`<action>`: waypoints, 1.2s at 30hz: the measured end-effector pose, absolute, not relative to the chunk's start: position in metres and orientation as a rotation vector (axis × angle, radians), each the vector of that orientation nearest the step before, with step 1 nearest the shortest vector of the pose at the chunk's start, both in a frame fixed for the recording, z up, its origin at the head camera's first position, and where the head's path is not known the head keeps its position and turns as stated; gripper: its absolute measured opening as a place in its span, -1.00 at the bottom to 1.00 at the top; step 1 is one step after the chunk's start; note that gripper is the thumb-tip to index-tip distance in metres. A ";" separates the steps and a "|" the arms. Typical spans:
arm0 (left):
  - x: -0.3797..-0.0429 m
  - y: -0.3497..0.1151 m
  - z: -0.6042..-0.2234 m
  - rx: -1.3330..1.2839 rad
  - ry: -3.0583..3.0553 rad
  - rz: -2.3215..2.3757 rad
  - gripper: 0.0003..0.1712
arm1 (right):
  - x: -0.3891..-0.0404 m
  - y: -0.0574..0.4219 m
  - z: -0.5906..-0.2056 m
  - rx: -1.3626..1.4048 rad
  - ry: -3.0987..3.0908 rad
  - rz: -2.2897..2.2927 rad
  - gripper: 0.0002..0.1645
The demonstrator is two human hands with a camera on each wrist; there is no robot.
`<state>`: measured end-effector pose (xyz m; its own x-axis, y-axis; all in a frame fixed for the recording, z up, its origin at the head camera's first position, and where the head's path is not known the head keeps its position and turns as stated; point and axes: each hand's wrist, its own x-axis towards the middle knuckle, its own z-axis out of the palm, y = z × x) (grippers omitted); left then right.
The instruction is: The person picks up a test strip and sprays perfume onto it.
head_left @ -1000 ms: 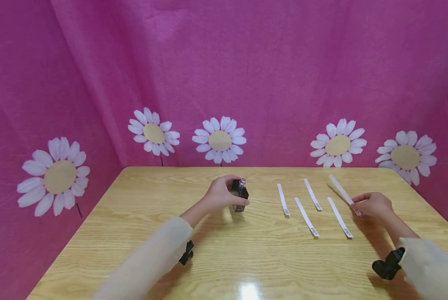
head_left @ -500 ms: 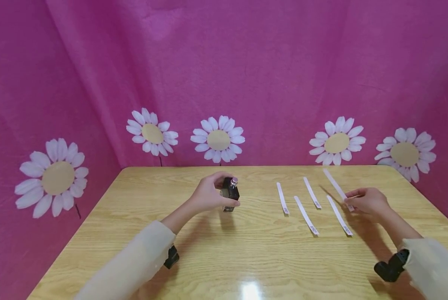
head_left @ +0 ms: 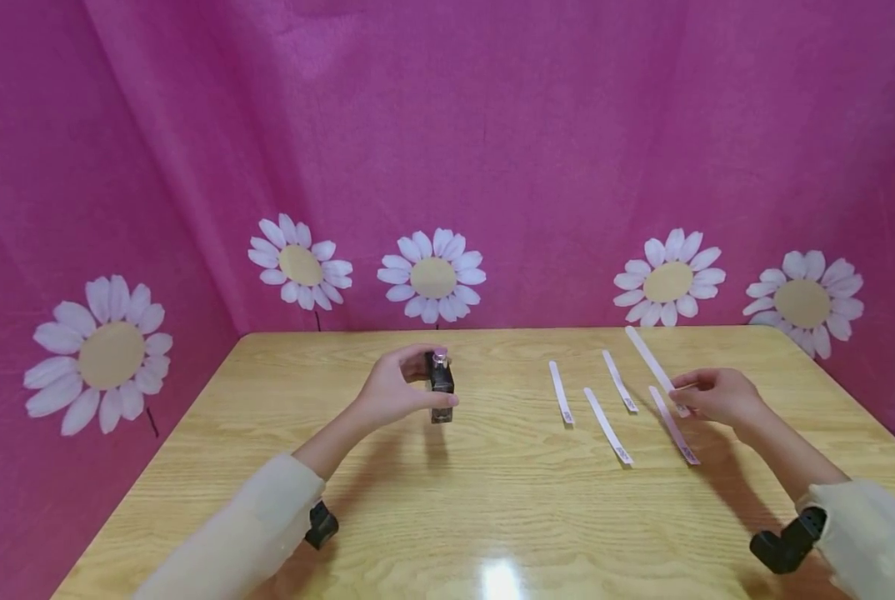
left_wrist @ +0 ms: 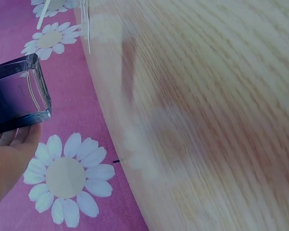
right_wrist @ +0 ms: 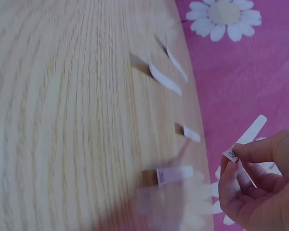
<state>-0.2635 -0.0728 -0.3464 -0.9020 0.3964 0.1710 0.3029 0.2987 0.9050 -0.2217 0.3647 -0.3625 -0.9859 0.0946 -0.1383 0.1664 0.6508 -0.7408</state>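
Note:
My left hand [head_left: 391, 392] grips a dark glass perfume bottle [head_left: 442, 383] with a pinkish spray top, thumb on the near side and fingers on the far side. Its shadow falls on the wood below it. In the left wrist view the bottle [left_wrist: 21, 91] shows clear, thick glass edges; the fingers support one side. My right hand [head_left: 721, 396] pinches the printed end of a white paper test strip [head_left: 646, 354], which points away toward the back. The right wrist view shows thumb and fingers meeting on that strip [right_wrist: 253, 130]. Several similar strips lie left of this hand, one [head_left: 674, 425] closest.
More white strips, such as one [head_left: 607, 425] in front and one [head_left: 561, 392] at the left, lie spaced apart on the wooden table [head_left: 492, 492]. A pink curtain [head_left: 537, 167] with daisies hangs behind the table's back edge. Black wrist cameras sit on both forearms.
The left hand has moved left with the bottle, which now stands more upright to the view. The right hand has moved slightly left with its strip. The lying strips keep their places.

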 end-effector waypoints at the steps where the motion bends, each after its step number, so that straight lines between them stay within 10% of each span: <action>1: -0.263 -0.074 -0.346 0.664 2.461 1.690 -0.24 | -0.221 0.363 -0.361 0.206 2.773 -1.265 -0.45; 36: -0.248 -0.096 -0.314 1.005 2.446 1.814 -0.30 | -0.207 0.301 -0.333 -0.056 2.854 -1.299 -0.56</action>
<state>-0.2484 -0.0963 -0.3144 -0.8016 0.4409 0.4037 0.5144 0.1647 0.8416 -0.2068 0.3006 -0.3327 -0.9993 -0.0347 0.0100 -0.0304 0.6563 -0.7539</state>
